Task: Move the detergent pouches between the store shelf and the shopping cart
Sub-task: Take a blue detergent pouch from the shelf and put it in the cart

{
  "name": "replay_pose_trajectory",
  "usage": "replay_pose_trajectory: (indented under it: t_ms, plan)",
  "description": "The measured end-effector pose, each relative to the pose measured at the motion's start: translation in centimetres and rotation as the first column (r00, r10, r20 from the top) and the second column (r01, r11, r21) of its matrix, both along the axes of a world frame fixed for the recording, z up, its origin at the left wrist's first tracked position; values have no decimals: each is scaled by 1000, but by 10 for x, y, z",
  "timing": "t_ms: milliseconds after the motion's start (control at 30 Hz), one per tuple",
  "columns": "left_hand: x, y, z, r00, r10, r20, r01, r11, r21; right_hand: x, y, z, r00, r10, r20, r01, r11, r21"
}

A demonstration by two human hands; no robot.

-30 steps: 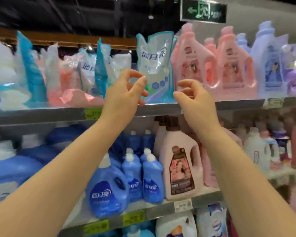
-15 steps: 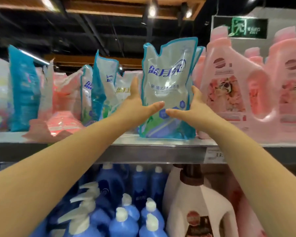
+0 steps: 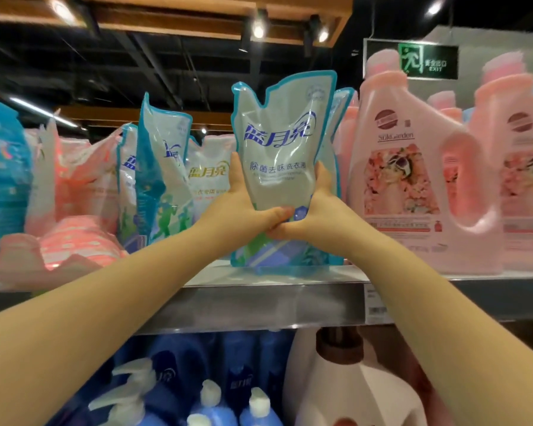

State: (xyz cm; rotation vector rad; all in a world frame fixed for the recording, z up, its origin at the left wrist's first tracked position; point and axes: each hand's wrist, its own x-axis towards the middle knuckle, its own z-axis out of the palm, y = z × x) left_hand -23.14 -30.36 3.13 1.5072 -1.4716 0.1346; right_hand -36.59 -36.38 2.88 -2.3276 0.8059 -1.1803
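Both hands squeeze the pouch (image 3: 282, 142) low down, my left hand (image 3: 239, 210) on one side and my right hand (image 3: 319, 210) on the other, thumbs in front. It stands at the front of the shelf (image 3: 259, 305), next to a big pink bottle (image 3: 413, 186). It is soft and floppy, so it might slip and drop. Pulling it could tip the pouch behind (image 3: 342, 112) too.

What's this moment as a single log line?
phase: grasping | left hand: grips pouch | right hand: grips pouch | pouch: upright at shelf
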Motion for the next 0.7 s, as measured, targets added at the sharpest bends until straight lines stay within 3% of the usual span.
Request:
replay_pose_trajectory:
  t_ms: [233, 500, 700]
  plan:
    - [-7, 16, 4, 997, 9, 77, 2, 990, -141, -7, 16, 0, 981, 75, 178, -53, 991, -124]
    - [-49, 64, 24, 978, 140, 157, -90, 954, -288, -34, 43, 14, 847, 342, 407, -251, 932, -260]
    - [-82, 103, 15, 966, 182, 185, -115, 939, -324, -68, 80, 1, 831, 351, 431, -231, 923, -307]
